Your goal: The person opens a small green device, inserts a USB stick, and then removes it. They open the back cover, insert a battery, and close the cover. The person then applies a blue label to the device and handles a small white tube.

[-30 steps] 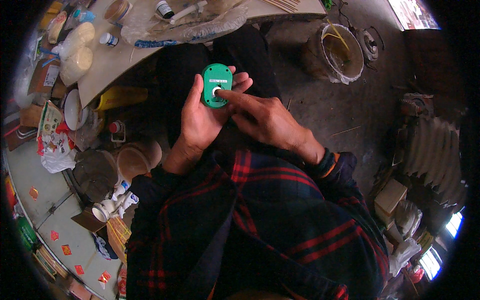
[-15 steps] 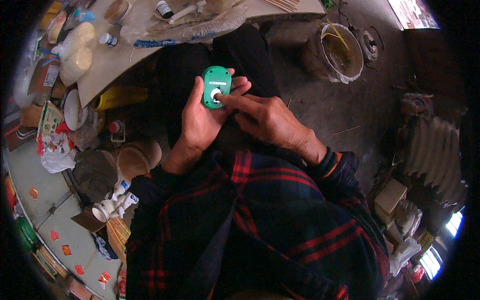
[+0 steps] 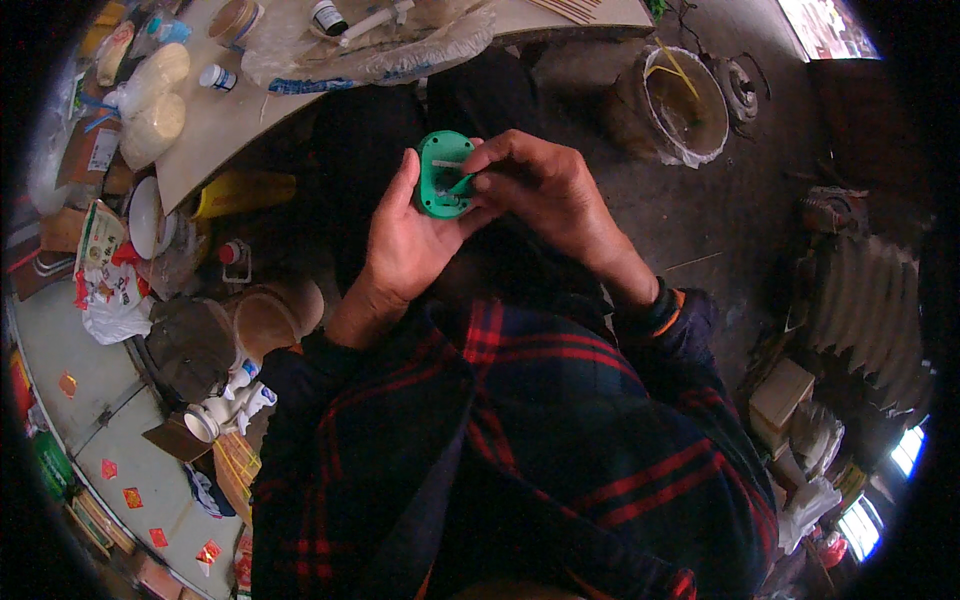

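An oval green plastic device (image 3: pixel 434 192) with dark screw holes at its rim and a pale label strip lies in my left hand (image 3: pixel 405 248), my palm under it and the thumb along its left edge. Over it, my right hand (image 3: pixel 562 190) pinches a small green cover (image 3: pixel 462 185) between thumb and fingers, tilted up at the device's lower middle. Beneath the cover, a recess with small metal parts shows in part. My right fingers hide the device's right side.
Ahead, a pale table (image 3: pixel 240 120) carries a clear plastic bag (image 3: pixel 400 55), a small white bottle (image 3: pixel 217 78) and thin sticks. A lined bucket (image 3: pixel 690 110) stands on the floor at the far right. Tubs and bags crowd the left; a cardboard box (image 3: pixel 782 400) sits at the right.
My right hand has moved up from a pointing finger pressed on the white round part to a pinch on the small green cover. The device has shifted slightly right, and the white part no longer shows.
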{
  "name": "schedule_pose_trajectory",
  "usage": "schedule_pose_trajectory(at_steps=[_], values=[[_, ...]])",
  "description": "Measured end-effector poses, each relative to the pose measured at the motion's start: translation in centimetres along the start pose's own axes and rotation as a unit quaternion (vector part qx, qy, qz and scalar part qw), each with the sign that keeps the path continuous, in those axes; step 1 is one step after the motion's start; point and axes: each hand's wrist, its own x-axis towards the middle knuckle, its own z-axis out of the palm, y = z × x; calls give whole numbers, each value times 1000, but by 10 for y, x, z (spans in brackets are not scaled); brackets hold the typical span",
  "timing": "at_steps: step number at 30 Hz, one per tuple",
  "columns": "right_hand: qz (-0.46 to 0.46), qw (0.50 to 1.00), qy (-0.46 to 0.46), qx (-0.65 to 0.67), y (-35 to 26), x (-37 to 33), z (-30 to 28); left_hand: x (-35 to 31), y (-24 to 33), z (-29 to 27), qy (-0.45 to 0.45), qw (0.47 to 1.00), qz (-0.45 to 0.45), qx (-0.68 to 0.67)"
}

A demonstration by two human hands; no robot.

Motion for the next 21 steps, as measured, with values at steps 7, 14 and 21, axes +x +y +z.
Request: schedule_pose_trajectory(at_steps=[7, 14, 21], values=[[-109, 980, 18, -165, 5, 11, 4, 0, -3, -3, 22, 1000, 8, 17], [-163, 958, 55, -230, 7, 13, 7, -1, -6, 1, 60, 998, 2, 31], [-190, 938, 66, -283, 7, 14, 8, 0, -6, -2, 64, 997, 6, 35]])
